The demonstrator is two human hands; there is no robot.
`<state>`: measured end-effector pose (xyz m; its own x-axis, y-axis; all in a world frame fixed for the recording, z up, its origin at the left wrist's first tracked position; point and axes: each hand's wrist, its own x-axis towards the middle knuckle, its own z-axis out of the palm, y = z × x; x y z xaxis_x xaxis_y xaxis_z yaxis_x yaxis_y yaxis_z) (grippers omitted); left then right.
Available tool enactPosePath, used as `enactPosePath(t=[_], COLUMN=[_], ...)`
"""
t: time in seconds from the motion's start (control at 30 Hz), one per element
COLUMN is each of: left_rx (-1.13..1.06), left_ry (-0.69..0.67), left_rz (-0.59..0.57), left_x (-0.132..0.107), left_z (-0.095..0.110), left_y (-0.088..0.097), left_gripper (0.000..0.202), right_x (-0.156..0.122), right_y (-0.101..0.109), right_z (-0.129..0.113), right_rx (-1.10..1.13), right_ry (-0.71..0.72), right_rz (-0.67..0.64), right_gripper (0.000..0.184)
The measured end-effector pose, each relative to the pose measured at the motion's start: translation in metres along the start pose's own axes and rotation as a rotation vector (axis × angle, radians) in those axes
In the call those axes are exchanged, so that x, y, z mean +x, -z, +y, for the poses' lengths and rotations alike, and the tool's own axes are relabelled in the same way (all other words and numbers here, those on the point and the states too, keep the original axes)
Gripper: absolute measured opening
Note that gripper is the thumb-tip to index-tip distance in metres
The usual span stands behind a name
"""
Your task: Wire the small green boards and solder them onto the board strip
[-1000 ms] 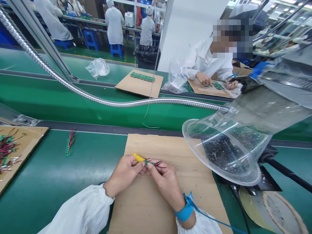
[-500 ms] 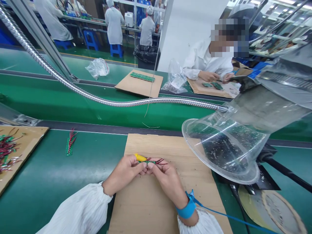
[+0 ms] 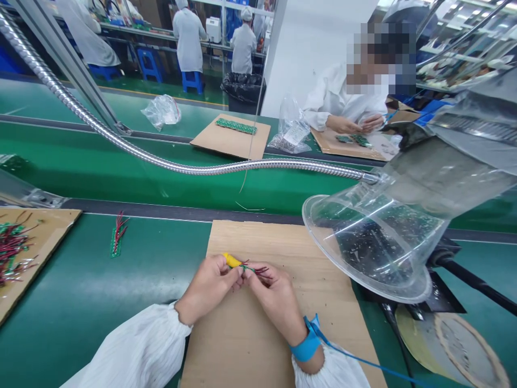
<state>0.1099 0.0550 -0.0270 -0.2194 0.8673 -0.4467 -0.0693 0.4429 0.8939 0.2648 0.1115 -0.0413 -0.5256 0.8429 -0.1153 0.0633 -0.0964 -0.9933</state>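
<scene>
Both hands meet over the cardboard sheet (image 3: 258, 345) — left hand (image 3: 210, 285), fingers clamped on a yellow tool (image 3: 232, 261); right hand (image 3: 270, 293), fingers pinching a small green board (image 3: 247, 268) beside it. Bare cardboard lies all round — the rim of a clear hood (image 3: 375, 242) hangs near on the right.

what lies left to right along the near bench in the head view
brown cardboard sheet with red-wired boards, small green circuit strip with red wires, left hand, yellow tool handle, tiny red-wired green board, right hand, clear plastic funnel hood
</scene>
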Motion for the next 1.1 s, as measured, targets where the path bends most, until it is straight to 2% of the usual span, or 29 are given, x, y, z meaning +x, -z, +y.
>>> enactPosePath(t=[0.1,0.27,0.33,0.53,0.73,0.93,1.1], left_rx=[0.004,0.023,0.038,0.019,0.048,0.018,0.043], left_ry=[-0.005,-0.022,-0.015,-0.031,-0.048,-0.070,-0.083], left_rz=[0.029,-0.097,-0.110,-0.048,0.070,-0.094,-0.089], left_x=[0.002,0.001,0.000,0.000,0.002,0.000,-0.002], left_z=[-0.003,-0.001,0.001,-0.001,-0.013,0.000,0.002], left_y=[0.000,0.007,0.007,0.002,-0.002,0.003,0.003], left_gripper=[0.037,0.040,0.040,0.038,0.037,0.034,0.032], right_x=[-0.001,0.000,0.002,0.000,-0.006,-0.003,-0.002], right_y=[-0.002,0.003,0.006,0.009,-0.001,0.008,0.013], right_z=[0.000,0.001,0.000,-0.006,-0.004,-0.004,-0.009], right_rx=[-0.041,0.061,0.077,0.025,-0.184,-0.060,-0.046], right_ry=[0.041,-0.058,-0.089,-0.063,0.044,-0.031,-0.026], right_rz=[0.007,-0.036,-0.066,-0.111,-0.033,-0.140,-0.187], right_gripper=[0.018,0.027,0.032,0.030,0.023,0.030,0.033])
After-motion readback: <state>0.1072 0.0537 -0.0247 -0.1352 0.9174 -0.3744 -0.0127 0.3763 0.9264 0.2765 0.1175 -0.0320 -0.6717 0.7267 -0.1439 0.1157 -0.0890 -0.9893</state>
